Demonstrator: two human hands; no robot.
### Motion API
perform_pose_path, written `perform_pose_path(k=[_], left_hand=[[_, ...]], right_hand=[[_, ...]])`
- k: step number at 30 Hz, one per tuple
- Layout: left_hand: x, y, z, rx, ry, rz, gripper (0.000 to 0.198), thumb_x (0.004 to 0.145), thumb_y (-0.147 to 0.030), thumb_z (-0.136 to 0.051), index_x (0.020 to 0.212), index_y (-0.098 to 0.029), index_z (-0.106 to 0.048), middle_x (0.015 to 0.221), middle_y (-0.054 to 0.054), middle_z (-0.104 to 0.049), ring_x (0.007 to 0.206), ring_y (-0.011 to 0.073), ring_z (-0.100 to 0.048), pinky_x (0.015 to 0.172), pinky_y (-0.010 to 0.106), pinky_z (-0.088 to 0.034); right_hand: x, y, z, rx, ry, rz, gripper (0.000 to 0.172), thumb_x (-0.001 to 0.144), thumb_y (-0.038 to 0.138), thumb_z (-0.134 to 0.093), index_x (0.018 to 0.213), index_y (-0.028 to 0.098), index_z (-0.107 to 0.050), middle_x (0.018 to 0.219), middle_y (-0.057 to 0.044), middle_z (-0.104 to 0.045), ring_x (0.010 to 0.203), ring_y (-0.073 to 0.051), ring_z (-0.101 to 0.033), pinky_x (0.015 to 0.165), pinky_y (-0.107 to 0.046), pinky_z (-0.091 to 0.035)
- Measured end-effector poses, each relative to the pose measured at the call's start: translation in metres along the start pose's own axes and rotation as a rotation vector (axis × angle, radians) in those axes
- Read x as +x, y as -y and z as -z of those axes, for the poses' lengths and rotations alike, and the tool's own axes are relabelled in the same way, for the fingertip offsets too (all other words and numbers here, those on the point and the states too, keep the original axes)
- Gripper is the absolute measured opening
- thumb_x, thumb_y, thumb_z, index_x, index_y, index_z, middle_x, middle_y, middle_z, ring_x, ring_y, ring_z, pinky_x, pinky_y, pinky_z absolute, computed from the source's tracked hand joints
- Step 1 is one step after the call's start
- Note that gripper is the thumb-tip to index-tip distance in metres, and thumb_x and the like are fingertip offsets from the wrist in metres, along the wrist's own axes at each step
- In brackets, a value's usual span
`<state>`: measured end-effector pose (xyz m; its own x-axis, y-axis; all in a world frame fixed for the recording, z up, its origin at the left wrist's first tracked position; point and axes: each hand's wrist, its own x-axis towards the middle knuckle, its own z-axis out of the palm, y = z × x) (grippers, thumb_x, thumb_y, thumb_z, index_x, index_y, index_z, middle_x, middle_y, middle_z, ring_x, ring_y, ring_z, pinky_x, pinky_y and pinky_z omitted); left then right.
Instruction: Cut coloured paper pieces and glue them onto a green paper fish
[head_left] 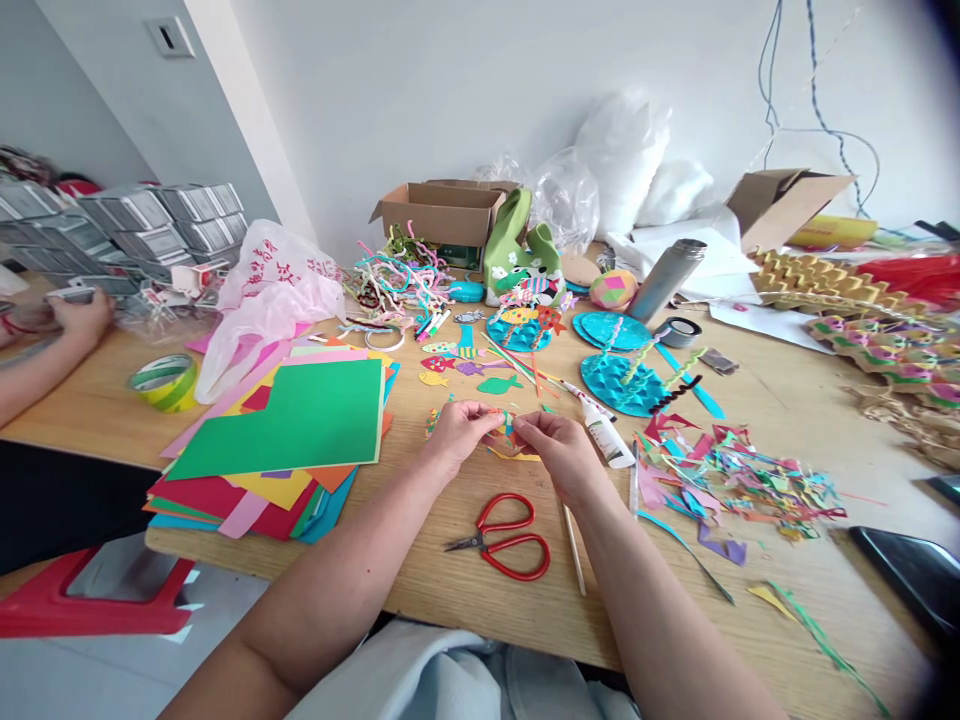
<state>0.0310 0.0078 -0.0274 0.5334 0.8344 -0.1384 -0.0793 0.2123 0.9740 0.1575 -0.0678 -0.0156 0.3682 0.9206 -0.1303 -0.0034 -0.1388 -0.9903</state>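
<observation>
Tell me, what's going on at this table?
A person's left hand and right hand hold a small multicoloured piece, mostly hidden, between them. Nearer the person, red-handled scissors lie on the table, unheld. Beyond the hands lie cut-out fish; a white glue bottle lies by the right hand. Coloured paper is piled at left, scraps at right.

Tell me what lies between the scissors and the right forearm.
In the head view, a white stick lies on the table between the scissors and the right forearm.
</observation>
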Motion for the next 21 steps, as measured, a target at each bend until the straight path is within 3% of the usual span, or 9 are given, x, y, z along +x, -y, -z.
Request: perform_pose_path(k=[8,21], left_hand=[[0.0001,0.0012,-0.0004,-0.005,0.002,-0.025,0.020,0.062,-0.031,-0.073,0.067,-0.012,-0.069,0.069,0.005,-0.067,0.061,0.0125,-0.058,0.058,0.025,-0.048],[0.0016,0.0054,-0.0012,0.001,-0.064,-0.065,0.018,0.062,-0.032,-0.073,0.064,-0.014,-0.069,0.066,0.004,-0.066,0.060,0.0123,-0.057,0.056,0.023,-0.047]], right_hand=[[0.0000,0.0000,-0.0013,-0.023,-0.017,0.001,0.036,0.061,0.051,-0.072,0.060,0.018,-0.060,0.056,0.000,-0.058,0.055,-0.013,-0.050,0.056,-0.028,-0.040],[0.0000,-0.0016,-0.0036,-0.001,-0.018,0.036,0.045,0.061,0.061,-0.070,0.064,0.018,-0.061,0.058,-0.001,-0.058,0.056,-0.013,-0.049,0.055,-0.027,-0.038]])
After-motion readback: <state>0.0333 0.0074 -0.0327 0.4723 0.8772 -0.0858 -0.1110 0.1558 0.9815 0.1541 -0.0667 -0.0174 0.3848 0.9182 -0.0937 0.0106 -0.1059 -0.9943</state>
